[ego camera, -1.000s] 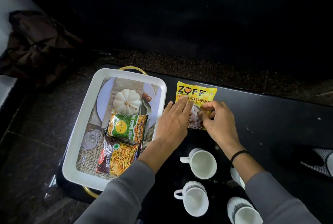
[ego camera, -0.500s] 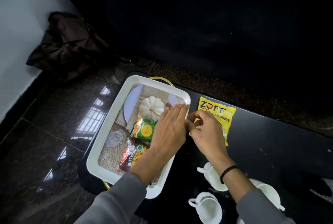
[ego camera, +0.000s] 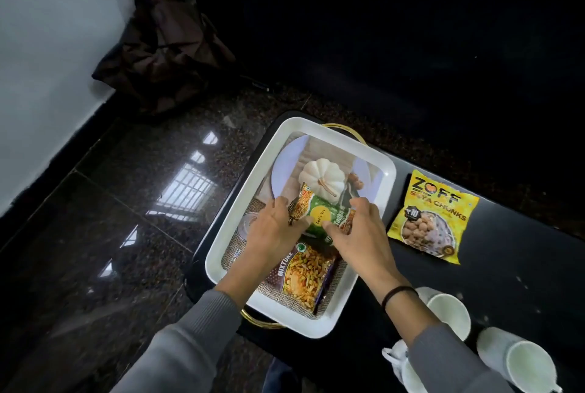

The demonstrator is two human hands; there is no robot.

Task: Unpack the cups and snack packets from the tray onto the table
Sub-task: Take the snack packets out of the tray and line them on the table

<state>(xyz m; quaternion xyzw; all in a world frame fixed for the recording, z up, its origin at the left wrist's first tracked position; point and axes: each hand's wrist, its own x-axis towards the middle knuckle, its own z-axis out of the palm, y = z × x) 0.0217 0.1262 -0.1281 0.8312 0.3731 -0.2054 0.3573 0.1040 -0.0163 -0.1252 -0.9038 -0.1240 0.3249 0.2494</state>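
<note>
Currently, left hand (ego camera: 275, 231) and right hand (ego camera: 357, 234) pinch opposite ends of the green packet (ego camera: 323, 213) in the tray (ego camera: 391, 171); tabletop (ego camera: 506, 269) lies rightward.

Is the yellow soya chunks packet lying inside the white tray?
No, the yellow packet lies flat on the black table, to the right of the white tray and outside its rim.

Green packet (ego camera: 323, 218), mixture packet (ego camera: 304, 278) in white tray (ego camera: 345, 143) — yellow packet (ego camera: 433, 218), cups (ego camera: 448, 313) on table (ego camera: 506, 266).
</note>
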